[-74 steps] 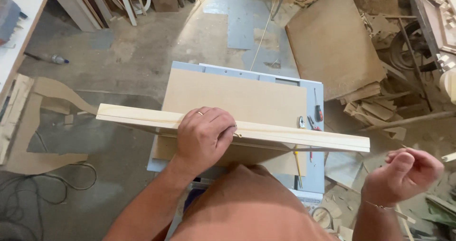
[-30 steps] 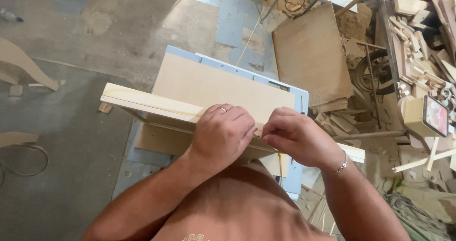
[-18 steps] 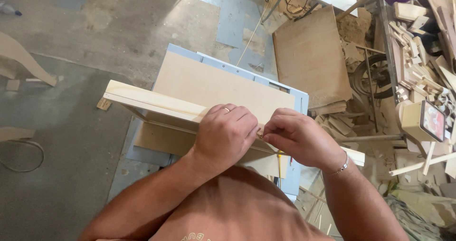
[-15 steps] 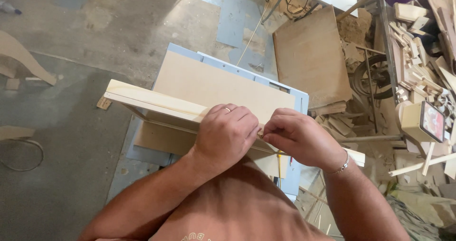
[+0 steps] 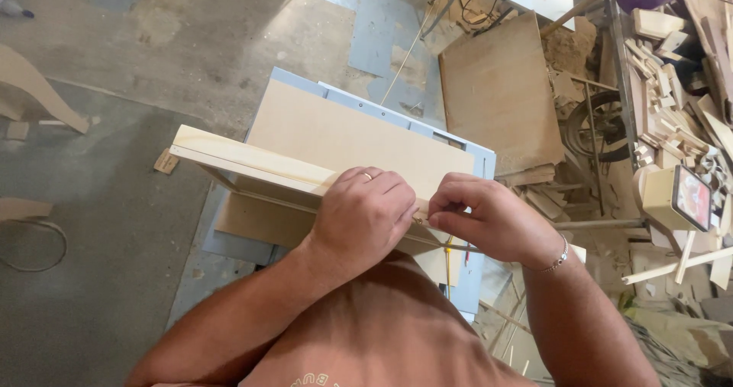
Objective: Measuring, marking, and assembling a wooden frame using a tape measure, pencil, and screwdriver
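Left hand (image 5: 365,217) clamps down on the board (image 5: 244,162) while right hand (image 5: 482,219) pinches something tiny, perhaps a screw, beside it.

Left hand (image 5: 363,219) palm down, fingers curled, ring on one. Right hand (image 5: 481,219) beside it, fingertips pinched, bracelet on wrist.

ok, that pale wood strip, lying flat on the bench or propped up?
Propped up. The pale wood strip spans above the brown panel, its left end overhanging the floor; the left hand presses it, the right hand pinches beside it.
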